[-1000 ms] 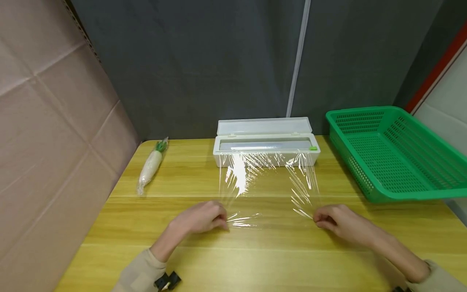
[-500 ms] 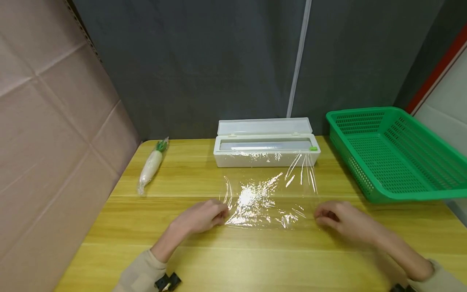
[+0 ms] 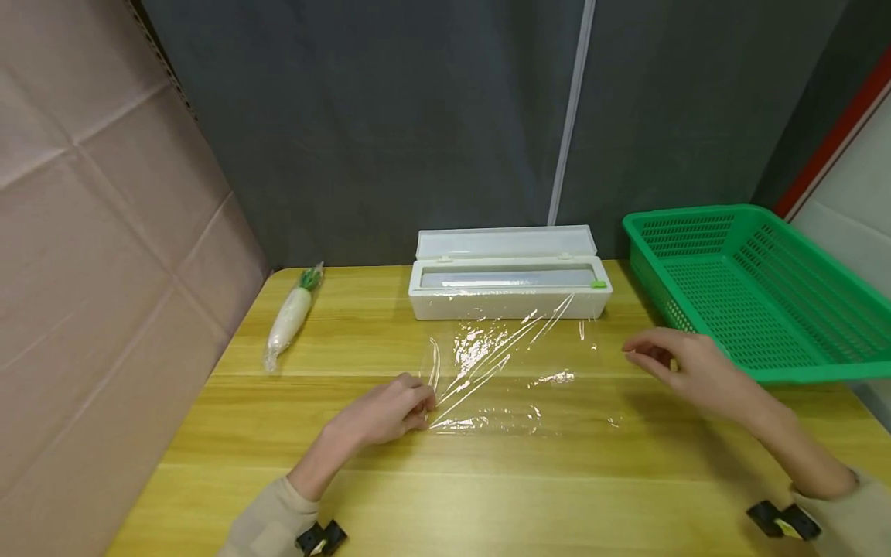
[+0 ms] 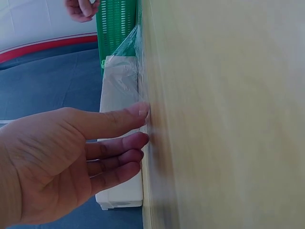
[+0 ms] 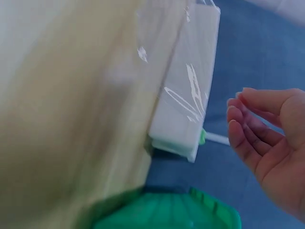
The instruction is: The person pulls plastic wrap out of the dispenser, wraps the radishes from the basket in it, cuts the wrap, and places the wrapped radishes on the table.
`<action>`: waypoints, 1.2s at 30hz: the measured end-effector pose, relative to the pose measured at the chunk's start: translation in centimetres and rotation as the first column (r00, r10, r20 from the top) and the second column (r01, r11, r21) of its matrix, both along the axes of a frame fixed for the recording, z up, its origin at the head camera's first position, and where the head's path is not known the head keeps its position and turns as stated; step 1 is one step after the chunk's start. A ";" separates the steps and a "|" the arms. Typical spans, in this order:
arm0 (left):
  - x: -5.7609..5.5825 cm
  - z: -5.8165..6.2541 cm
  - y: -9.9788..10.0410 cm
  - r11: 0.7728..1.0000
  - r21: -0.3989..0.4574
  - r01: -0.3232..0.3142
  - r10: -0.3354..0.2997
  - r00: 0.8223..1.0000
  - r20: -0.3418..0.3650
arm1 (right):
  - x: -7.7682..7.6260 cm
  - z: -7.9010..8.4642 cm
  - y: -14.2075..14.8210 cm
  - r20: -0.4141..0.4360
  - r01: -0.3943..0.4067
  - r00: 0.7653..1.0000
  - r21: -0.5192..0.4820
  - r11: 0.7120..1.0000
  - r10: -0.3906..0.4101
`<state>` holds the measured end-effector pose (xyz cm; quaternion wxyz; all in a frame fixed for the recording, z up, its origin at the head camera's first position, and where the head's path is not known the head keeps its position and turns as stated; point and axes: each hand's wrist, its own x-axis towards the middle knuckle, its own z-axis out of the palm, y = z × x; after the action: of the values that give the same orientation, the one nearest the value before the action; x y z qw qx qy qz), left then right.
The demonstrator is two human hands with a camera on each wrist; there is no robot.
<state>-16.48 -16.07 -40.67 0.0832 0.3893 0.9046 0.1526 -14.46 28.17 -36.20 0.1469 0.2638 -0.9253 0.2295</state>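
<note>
Clear plastic wrap (image 3: 550, 377) stretches from a white wrap dispenser (image 3: 511, 304) toward the front of the wooden table, its lid standing up at the back. My left hand (image 3: 386, 410) pinches the wrap's near left corner close to the tabletop, and creases fan out from those fingers. In the left wrist view the thumb (image 4: 114, 121) covers part of the grip. My right hand (image 3: 689, 371) is raised beside the wrap's right edge, near the basket. Its thumb and fingers are loosely bent with nothing between them, as the right wrist view shows.
A green plastic basket (image 3: 685, 309) stands at the right end of the table. At the back left lies a white radish (image 3: 288, 319) in clear film. Dark curtain hangs behind the table (image 3: 487, 503). The dispenser carries a small green slider (image 3: 599, 285).
My right hand has let go of the wrap's right corner and moved up and to the right. The wrap has slackened and settled low. My left hand has stayed almost in place.
</note>
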 end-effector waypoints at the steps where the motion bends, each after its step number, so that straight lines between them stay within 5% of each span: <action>1: 0.0 0.0 0.0 1.000 0.001 0.001 -0.001 1.000 -0.002 | -0.2 0.3 0.3 -0.019 0.017 1.000 0.000 1.000 -0.017; 6: -0.1 -0.1 0.0 1.000 0.006 -0.008 0.008 1.000 0.019 | -1.4 1.5 2.3 -0.084 0.082 0.993 -0.022 0.996 -0.084; 13: 0.1 0.1 -0.2 0.999 0.003 -0.033 0.033 0.998 0.048 | -3.3 2.1 5.2 -0.066 0.177 0.981 -0.066 0.982 -0.181; 24: -0.1 0.2 -0.2 1.000 0.005 -0.025 0.024 0.997 0.080 | -5.6 1.8 8.8 0.100 0.259 0.961 0.002 0.966 -0.258; 30: -0.1 0.2 -0.3 1.000 0.000 -0.026 0.026 0.996 0.085 | -6.9 1.0 10.6 0.337 0.270 0.896 0.104 0.957 -0.289; 36: -0.2 0.0 -0.2 1.000 0.002 -0.022 0.022 0.996 0.085 | -7.8 0.4 12.0 0.479 0.221 0.838 0.143 0.965 -0.262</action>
<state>-16.70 -16.29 -40.64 0.1194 0.3724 0.9043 0.1712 -22.30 40.13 -35.79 -0.0775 0.0833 -0.9663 0.2308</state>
